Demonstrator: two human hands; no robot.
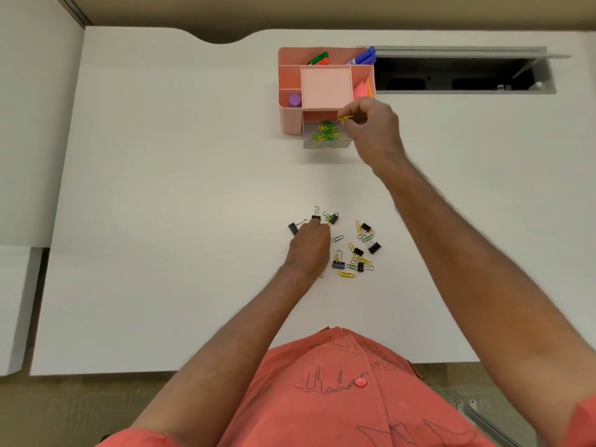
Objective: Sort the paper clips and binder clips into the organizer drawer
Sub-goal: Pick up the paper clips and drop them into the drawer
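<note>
A pink desk organizer (290, 117) stands at the far middle of the white desk, its clear drawer (325, 144) pulled out and holding several green and yellow paper clips (325, 132). My right hand (371, 130) hovers at the drawer's right side, pinching a yellow paper clip (345, 118) above it. Closer to me lies a loose pile of black binder clips (338, 264) and coloured paper clips (346, 274). My left hand (309, 250) rests on the pile's left part, fingers curled down among the clips; what it grips is hidden.
The organizer's top compartments hold markers (319, 58), a purple-capped item (294, 101) and pink sticky notes (362, 90). An open cable hatch (458, 74) lies in the desk right of the organizer. The desk's front edge (129, 372) is near my body.
</note>
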